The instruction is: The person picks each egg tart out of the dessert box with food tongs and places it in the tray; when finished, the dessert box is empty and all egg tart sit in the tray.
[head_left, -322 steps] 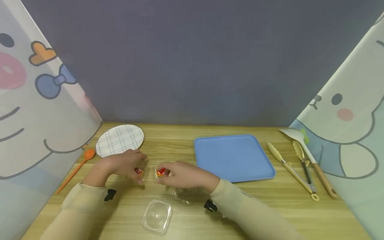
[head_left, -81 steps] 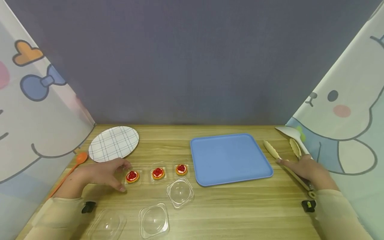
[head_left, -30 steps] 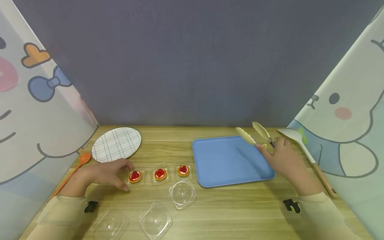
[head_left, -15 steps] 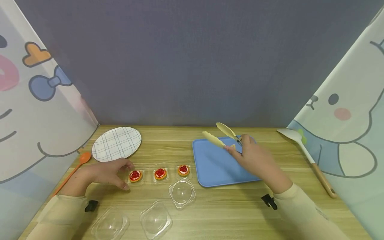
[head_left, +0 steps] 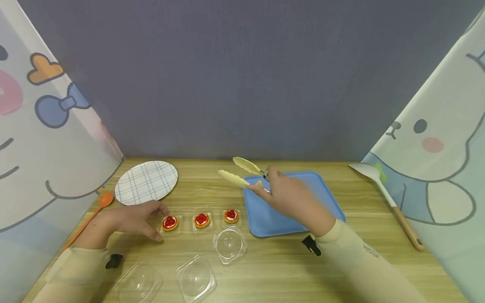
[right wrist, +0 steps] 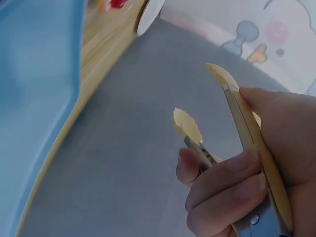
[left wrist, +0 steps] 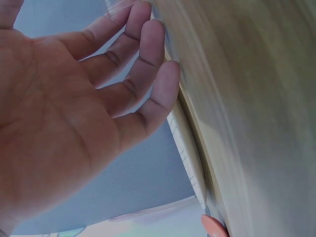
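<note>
My right hand grips a pair of kitchen tongs above the blue tray's left half. The tongs' pale yellow tips point left and stand apart with nothing between them; the right wrist view shows fingers wrapped round the metal-and-yellow handles. My left hand lies beside the leftmost fruit tart, fingers loosely bent, fingertips at its clear plastic base. Whether they touch it is hard to tell. A middle tart and a right tart, red-topped too, sit in similar clear bases.
Three clear domed lids lie in front: right, middle, left. A checked plate stands back left, an orange spoon beside it. The blue tray is right of the tarts; a white wooden-handled turner lies far right.
The right hand picked up the tongs at the right and carried them left across the tray. Earlier both hands were at the tart boxes; more lids now lie in front. The left hand stays put lately.
</note>
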Demonstrator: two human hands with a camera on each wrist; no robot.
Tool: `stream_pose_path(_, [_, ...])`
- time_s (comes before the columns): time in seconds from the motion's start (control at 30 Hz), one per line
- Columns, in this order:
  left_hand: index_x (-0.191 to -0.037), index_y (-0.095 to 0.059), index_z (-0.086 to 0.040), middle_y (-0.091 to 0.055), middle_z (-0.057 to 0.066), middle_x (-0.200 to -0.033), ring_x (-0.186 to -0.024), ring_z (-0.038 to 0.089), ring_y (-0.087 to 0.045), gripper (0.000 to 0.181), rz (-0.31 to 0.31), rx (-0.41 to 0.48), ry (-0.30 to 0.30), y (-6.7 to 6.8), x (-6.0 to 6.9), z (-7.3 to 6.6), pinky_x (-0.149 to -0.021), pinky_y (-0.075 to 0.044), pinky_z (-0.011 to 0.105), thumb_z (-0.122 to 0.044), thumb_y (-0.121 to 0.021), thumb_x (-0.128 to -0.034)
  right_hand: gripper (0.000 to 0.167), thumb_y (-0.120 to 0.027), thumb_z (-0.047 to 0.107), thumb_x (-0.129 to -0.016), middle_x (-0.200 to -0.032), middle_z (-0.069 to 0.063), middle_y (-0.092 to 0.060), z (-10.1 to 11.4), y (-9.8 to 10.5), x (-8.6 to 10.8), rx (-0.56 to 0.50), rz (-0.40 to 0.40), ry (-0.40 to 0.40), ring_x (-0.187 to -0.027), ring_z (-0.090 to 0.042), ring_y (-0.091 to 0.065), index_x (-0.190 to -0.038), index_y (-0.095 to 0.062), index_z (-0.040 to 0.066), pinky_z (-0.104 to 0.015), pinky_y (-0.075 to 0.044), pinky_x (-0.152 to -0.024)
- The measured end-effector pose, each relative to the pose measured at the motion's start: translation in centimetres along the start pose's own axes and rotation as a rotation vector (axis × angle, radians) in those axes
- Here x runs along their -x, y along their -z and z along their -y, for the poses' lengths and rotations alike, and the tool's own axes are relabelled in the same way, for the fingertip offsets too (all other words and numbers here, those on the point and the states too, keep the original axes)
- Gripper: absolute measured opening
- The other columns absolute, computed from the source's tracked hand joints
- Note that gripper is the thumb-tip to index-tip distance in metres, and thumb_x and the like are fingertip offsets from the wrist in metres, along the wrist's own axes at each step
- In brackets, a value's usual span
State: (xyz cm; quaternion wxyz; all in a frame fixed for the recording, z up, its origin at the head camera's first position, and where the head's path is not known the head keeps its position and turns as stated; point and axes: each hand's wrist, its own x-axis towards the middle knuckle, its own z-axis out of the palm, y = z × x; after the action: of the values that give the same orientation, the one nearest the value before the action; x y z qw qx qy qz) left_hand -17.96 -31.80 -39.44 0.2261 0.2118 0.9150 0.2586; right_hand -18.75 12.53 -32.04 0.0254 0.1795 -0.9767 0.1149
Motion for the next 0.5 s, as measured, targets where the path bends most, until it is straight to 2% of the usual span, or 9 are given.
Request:
stream_pose_path(0.23, [-0.136, -0.058, -0.004, -0.063, 0.009, -0.136, -0.132, 0.037, -0.06, 0.077, -0.005, -0.007, -0.006, -0.1, 0.0, 0.1, -0.11, -0.051, 0.035, -0.039, -0.094, -0.077, 0.061, -0.047, 0.071, -0.105, -0.071, 0.0, -0.058, 3.9, -1.3, -1.8, 0.054, 0.091, 0.165, -0.054, -0.019, -0.054, -0.111, -0.05, 0.011, -0.033, -0.044, -0.053])
stream_pose_path(0.3, [-0.136, -0.058, -0.004, -0.063, 0.008, -0.136, -0.133, 0.037, -0.06, 0.077, -0.004, -0.003, -0.006, -0.1, 0.0, 0.2, -0.11, -0.051, 0.035, -0.038, -0.094, -0.077, 0.062, -0.047, 0.072, -0.104, -0.073, 0.002, -0.058, 4.8, -1.9, -2.3, 0.079, 0.107, 0.199, -0.053, -0.017, -0.054, -0.114, -0.051, 0.011, -0.033, -0.045, -0.054])
stream_pose_path(0.37, [-0.135, -0.058, -0.004, -0.063, 0.007, -0.136, -0.133, 0.036, -0.06, 0.077, -0.003, -0.003, -0.005, -0.1, 0.0, 0.1, -0.11, -0.051, 0.035, -0.039, -0.094, -0.0768, 0.066, -0.047, 0.073, -0.104, -0.078, 0.003, -0.06, 5.8, -2.6, -2.8, 0.106, 0.127, 0.228, -0.055, -0.017, -0.055, -0.123, -0.054, 0.01, -0.033, -0.046, -0.055])
stream_pose_path(0.5, [-0.134, -0.059, -0.005, -0.064, 0.007, -0.134, -0.131, 0.035, -0.06, 0.076, -0.008, -0.027, -0.015, 0.0, 0.0, 0.1, -0.109, -0.051, 0.034, -0.039, -0.094, -0.0767, 0.066, -0.047, 0.074, -0.103, -0.081, 0.003, -0.062, 7.5, -3.8, -3.4, 0.152, 0.172, 0.289, -0.059, -0.016, -0.057, -0.125, -0.056, 0.012, -0.032, -0.048, -0.056])
